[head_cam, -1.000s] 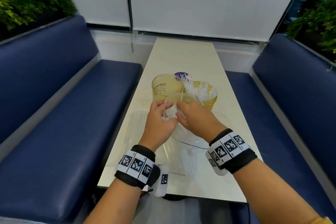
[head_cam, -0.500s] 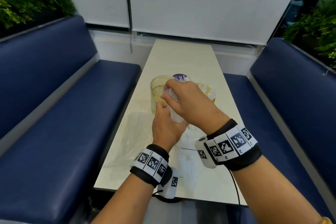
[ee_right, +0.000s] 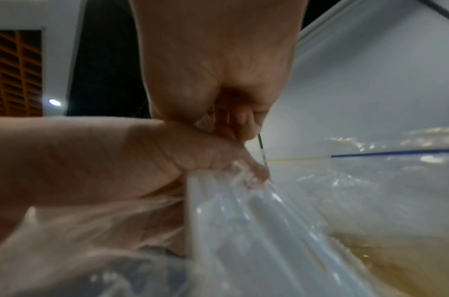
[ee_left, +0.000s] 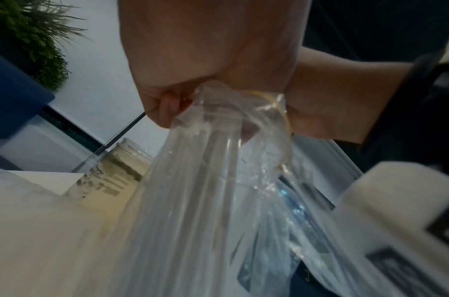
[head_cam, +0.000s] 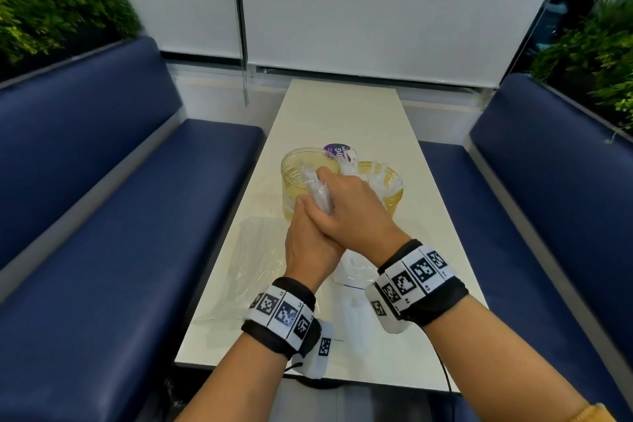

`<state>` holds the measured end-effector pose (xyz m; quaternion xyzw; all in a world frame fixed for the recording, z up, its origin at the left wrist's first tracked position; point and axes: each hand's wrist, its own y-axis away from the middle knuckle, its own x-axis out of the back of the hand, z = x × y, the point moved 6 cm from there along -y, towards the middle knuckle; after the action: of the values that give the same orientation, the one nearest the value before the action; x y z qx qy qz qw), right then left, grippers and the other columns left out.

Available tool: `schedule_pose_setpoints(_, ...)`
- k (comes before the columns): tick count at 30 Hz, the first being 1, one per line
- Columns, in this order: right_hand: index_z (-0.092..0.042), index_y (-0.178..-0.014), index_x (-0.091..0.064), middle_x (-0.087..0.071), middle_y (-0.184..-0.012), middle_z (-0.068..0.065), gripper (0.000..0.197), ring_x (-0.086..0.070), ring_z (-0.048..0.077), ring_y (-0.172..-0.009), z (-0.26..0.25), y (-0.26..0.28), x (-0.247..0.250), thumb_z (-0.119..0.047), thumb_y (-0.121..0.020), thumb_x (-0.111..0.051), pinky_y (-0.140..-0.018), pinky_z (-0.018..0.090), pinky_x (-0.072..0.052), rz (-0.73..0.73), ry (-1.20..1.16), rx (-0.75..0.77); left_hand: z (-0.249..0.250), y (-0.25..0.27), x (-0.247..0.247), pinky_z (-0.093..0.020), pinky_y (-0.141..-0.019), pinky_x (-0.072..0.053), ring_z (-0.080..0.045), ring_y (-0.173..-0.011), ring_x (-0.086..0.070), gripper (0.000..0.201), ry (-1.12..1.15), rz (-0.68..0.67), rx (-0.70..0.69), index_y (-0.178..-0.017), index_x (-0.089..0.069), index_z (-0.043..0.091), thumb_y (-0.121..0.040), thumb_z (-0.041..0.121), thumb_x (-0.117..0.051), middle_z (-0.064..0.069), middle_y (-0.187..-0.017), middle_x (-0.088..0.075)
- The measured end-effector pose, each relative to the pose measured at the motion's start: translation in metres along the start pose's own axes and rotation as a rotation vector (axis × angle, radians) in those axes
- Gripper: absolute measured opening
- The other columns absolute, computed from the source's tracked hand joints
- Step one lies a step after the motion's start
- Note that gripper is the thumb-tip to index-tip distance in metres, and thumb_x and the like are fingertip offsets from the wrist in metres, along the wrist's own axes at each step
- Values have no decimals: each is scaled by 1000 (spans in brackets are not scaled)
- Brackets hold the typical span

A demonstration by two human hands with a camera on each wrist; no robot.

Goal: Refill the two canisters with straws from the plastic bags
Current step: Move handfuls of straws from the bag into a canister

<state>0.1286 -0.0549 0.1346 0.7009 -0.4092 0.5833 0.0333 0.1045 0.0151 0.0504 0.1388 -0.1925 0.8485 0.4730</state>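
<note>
Two yellowish clear canisters stand mid-table: the left canister holds no straws that I can see, and the right canister has wrapped straws in it. My right hand grips a bundle of wrapped straws at the left canister's near rim. Below it, my left hand grips the gathered mouth of a clear plastic bag. In the left wrist view the fingers pinch the bag, with straws inside. The right wrist view shows my fingers curled round the straws.
A purple lid lies behind the canisters. A flat clear bag lies on the white table at the left. Blue benches run along both sides, with plants behind them.
My right hand has lifted the straw bundle out of the bag, up and left to the left canister's rim. My left hand has closed in under it, still holding the bag.
</note>
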Motion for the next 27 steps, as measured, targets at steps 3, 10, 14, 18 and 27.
schedule_pose_setpoints(3, -24, -89, -36, -39, -60, -11, 22, -44, 14, -52, 0, -6, -2, -31, -96, -56, -52, 27, -33, 1, -32, 7, -2, -1, 3, -32, -69, -58, -7, -87, -64, 49, 9, 24, -3, -114, -51, 29, -73, 44, -72, 12, -100, -61)
schedule_pose_setpoints(10, -19, -85, -45, -44, -58, -10, 17, -43, 7, -48, -17, -40, 60, -22, -94, -60, -48, 18, -30, 208, -197, 61, 0, 7, 7, -43, -71, -56, -15, -82, -59, 32, -60, 24, -50, -83, -56, 29, -72, 44, -82, 6, -100, -48)
schedule_pose_setpoints(14, -8, -78, -55, -55, -59, 1, 16, -50, 20, -53, -20, -59, 121, -16, -90, -62, -50, 23, -37, 406, -280, 76, -8, 4, 10, -41, -72, -57, -17, -83, -60, 35, -40, 10, -17, -83, -49, 42, -73, 40, -83, 6, -105, -51)
schedule_pose_setpoints(18, -1, -86, -62, -59, -67, 0, 23, -57, 11, -58, -2, -70, 170, -23, -92, -61, -52, 21, -44, 602, -286, 76, -20, -2, 13, -31, -77, -53, -12, -85, -56, 22, -95, 11, -13, -95, -70, 31, -78, 39, -80, 9, -107, -46)
schedule_pose_setpoints(27, 1, -123, -57, -59, -68, 11, 51, -55, 23, -54, 109, -81, 143, -42, -97, -51, -51, 35, -41, 732, -174, -140, -25, -9, 21, -13, -74, -43, -2, -92, -56, 18, -94, 29, -12, -97, -70, 32, -82, 36, -78, 10, -106, -48)
